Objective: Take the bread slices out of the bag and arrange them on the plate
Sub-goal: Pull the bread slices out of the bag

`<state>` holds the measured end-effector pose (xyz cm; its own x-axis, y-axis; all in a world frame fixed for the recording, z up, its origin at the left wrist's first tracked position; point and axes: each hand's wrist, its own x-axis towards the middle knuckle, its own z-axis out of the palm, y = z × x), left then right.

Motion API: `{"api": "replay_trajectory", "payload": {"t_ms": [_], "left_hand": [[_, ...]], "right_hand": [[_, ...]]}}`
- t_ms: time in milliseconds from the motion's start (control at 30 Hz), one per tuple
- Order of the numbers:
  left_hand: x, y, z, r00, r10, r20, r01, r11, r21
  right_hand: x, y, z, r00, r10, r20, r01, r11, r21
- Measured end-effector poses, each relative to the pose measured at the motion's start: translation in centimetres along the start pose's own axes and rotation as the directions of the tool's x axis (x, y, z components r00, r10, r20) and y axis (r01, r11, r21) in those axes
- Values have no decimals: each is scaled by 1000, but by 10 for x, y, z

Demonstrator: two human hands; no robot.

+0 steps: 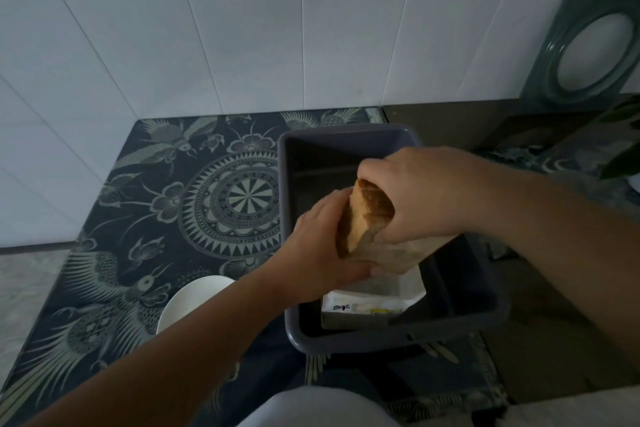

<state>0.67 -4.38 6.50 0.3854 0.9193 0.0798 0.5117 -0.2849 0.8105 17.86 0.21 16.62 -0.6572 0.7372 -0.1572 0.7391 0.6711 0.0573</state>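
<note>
Sliced bread (367, 215) with a brown crust sticks out of a clear plastic bag (391, 274) held over a dark grey bin (346, 140). My left hand (322, 253) grips the bag and the loaf's left side from below. My right hand (419, 194) closes over the top slices at the bag's open end. A white plate (188, 298) lies on the patterned cloth to the lower left, partly hidden behind my left forearm. No bread shows on it.
The bin sits on a dark cloth (166, 204) with mandala and bird patterns. A white panelled wall runs behind it. At the right stand a dark tile with an oval hole (588, 45) and green leaves (620, 149).
</note>
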Motion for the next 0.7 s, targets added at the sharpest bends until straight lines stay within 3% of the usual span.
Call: {"api": "replay_trajectory", "payload": {"t_ms": [167,333,400,467,533,600,633,700], "left_hand": [[7,9,-13,995,-65,-82,45,973,-226],[8,18,-26,993,-85,-86,34,877,-480],[7,18,-30,993,-104,-61,51,819,-571],[3,15,-33,991,-130,-40,78,784,-616],[-2,11,-34,987,-156,-31,98,748,-656],[-10,6,-35,982,-187,-30,115,713,-691],[-14,4,-36,980,-198,-28,121,699,-704],[-23,-2,-39,978,-207,-18,127,668,-734]], "right_hand": [[12,0,-43,995,-7,100,3,999,41],[24,4,-69,987,-15,161,-2,994,106],[19,10,-75,985,10,174,-46,978,203],[5,19,-72,994,59,93,-91,914,395],[-11,25,-54,972,202,-118,-74,742,667],[-23,22,-22,864,423,-273,38,486,873],[-26,17,-5,819,504,-275,89,362,928],[-27,-3,27,828,533,-173,126,125,984]]}}
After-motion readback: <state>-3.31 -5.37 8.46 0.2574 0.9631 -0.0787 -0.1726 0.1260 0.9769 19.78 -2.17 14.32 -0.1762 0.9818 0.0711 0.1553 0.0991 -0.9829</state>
